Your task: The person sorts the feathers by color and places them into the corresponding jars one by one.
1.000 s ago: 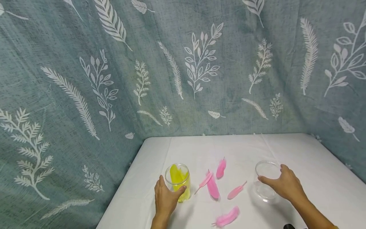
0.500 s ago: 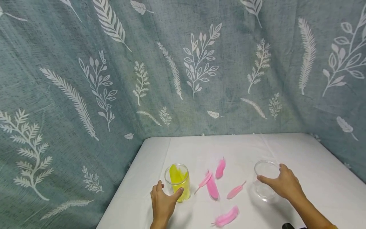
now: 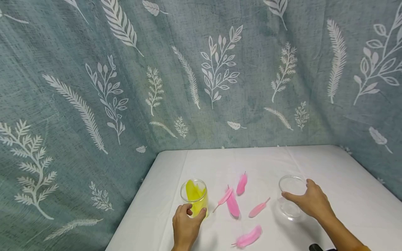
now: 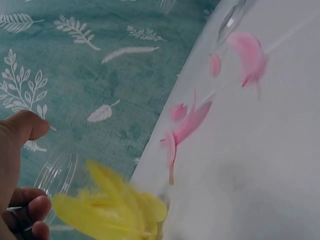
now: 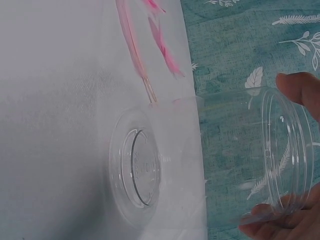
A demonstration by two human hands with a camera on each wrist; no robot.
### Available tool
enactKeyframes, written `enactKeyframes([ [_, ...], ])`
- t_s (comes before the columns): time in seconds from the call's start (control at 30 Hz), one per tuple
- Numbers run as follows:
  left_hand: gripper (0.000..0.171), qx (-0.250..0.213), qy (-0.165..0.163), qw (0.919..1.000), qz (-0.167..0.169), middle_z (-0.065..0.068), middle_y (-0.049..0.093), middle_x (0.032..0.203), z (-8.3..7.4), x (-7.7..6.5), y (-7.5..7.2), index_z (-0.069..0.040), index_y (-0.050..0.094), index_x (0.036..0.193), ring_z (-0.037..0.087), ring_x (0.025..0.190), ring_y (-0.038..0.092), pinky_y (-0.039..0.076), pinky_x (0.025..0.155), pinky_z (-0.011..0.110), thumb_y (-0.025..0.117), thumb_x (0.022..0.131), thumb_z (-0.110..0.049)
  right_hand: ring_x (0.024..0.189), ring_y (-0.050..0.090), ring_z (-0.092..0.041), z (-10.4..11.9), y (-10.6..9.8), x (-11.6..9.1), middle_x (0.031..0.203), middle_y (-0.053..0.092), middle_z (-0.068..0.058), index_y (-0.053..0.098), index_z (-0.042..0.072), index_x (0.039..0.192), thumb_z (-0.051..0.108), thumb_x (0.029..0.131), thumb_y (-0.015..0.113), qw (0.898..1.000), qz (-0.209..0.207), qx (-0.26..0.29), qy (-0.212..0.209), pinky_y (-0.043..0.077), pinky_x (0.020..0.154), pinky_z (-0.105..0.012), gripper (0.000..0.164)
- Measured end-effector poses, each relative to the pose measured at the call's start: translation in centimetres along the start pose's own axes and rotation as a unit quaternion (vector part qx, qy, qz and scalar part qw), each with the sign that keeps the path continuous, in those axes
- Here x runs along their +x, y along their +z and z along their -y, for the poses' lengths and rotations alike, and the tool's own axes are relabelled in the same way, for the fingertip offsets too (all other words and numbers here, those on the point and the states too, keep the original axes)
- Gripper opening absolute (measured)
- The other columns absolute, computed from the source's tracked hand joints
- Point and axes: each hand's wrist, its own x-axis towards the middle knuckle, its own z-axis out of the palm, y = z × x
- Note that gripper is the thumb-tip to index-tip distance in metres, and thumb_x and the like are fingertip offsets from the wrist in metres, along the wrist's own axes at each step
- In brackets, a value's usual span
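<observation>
A clear plastic jar (image 3: 203, 200) stands upright at the left, with several yellow feathers (image 3: 192, 190) inside it. My left hand (image 3: 187, 225) is at its near side, thumb and loosely bent fingers apart, pinching nothing. Whether a fingertip touches the jar, I cannot tell. At the right, my right hand (image 3: 314, 202) holds a second clear jar (image 3: 289, 208) near its rim, thumb on one side and fingers on the other. That jar has nothing inside; the right wrist view shows its round base (image 5: 145, 167). Several pink feathers (image 3: 233, 205) lie loose between the two jars.
A white cloth covers the table (image 3: 216, 164). Behind and at the sides hangs a green-grey curtain (image 3: 194, 125) printed with white leaves. A small black object (image 3: 315, 247) shows at the bottom edge, near the right forearm.
My left hand has come away from the side of the yellow-feather jar, moved nearer to me, and its fingers have bent. My right hand still holds the other jar in place.
</observation>
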Motion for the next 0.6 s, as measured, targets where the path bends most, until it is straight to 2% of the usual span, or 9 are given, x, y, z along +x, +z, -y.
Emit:
enactKeyframes([
  [0.33, 0.048, -0.005, 0.027, 0.9966, 0.077, -0.004, 0.052, 0.074, -0.7, -0.6, 1.5, 0.002, 0.069, 0.095, 0.012, 0.068, 0.050, 0.046, 0.066, 0.033, 0.084, 0.071, -0.037, 0.115, 0.030, -0.066, -0.1, 0.0, 0.1, 0.128, 0.026, -0.051, 0.014, -0.027, 0.136, 0.067, 0.074, 0.069, 1.000, -0.004, -0.001, -0.001, 0.034, 0.088, -0.070, 0.126],
  [0.6, 0.041, -0.004, 0.034, 0.9880, 0.151, -0.004, 0.051, 0.071, -0.8, -1.2, 2.8, 0.002, 0.069, 0.091, 0.012, 0.064, 0.047, 0.046, 0.061, 0.030, 0.082, 0.073, -0.032, 0.116, 0.030, -0.066, 0.0, -0.1, 0.0, 0.129, 0.025, -0.050, 0.013, -0.027, 0.136, 0.067, 0.074, 0.069, 1.000, -0.002, 0.004, 0.001, 0.033, 0.089, -0.070, 0.126],
])
